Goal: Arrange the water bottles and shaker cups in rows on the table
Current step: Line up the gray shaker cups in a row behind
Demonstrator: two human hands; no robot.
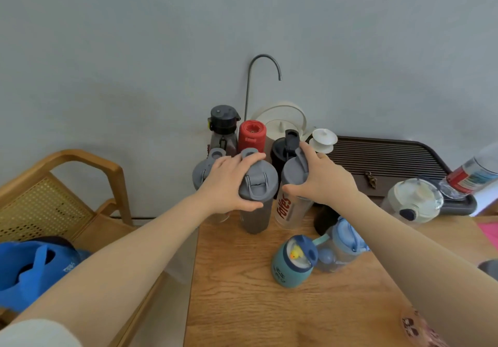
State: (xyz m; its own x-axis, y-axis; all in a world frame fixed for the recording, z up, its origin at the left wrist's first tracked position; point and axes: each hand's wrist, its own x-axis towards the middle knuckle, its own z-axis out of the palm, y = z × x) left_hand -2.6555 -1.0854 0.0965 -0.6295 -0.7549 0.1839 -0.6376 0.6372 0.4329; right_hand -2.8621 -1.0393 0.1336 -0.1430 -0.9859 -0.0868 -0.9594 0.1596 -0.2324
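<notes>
My left hand (pixel 229 182) grips the grey lid of a dark smoky shaker cup (pixel 257 206) standing on the wooden table (pixel 242 293). My right hand (pixel 323 179) holds the grey lid of a clear shaker cup (pixel 289 209) with red lettering, just to its right. Another grey-lidded shaker (pixel 204 171) stands left of my left hand. Behind them are a black-capped bottle (pixel 223 128), a red-capped bottle (pixel 252 135) and a black shaker (pixel 283 152). Nearer me stand a teal cup with a duck (pixel 292 263) and a blue bottle (pixel 342 244).
A dark slatted tea tray (pixel 390 158) lies at the back right, with a white lidded cup (pixel 323 138), a white kettle (pixel 283 120) and a curved faucet (pixel 264 72) nearby. A cream-lidded bottle (pixel 415 201) and a tilted plastic bottle (pixel 474 174) are at right. A wooden chair (pixel 54 193) holds a blue bag (pixel 32 271).
</notes>
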